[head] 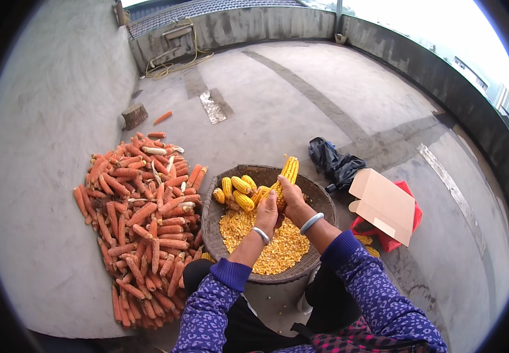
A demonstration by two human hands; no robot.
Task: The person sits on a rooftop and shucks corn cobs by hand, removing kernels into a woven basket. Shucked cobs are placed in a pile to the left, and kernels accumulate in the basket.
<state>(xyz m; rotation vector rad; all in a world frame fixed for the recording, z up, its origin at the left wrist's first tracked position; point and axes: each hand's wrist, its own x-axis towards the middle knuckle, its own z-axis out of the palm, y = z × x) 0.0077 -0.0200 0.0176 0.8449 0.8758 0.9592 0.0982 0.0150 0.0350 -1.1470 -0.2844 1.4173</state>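
My right hand (292, 198) grips a yellow corn cob (290, 168) that points up and away from me. Pressed close against its lower part is my left hand (267, 212); whether it holds a second cob is hidden by the fingers. Both hands are above a round woven basket (210, 229). Loose corn kernels (276, 251) cover the basket's near side. Several whole yellow cobs (242, 185) lie at its far left, partly on the kernels.
A large heap of bare reddish corncobs (144, 220) lies left of the basket. To the right are a black plastic bag (336, 163), a cardboard box (384, 205) and a red bag (415, 212). A wood block (135, 116) and yellow hose (166, 70) lie farther off.
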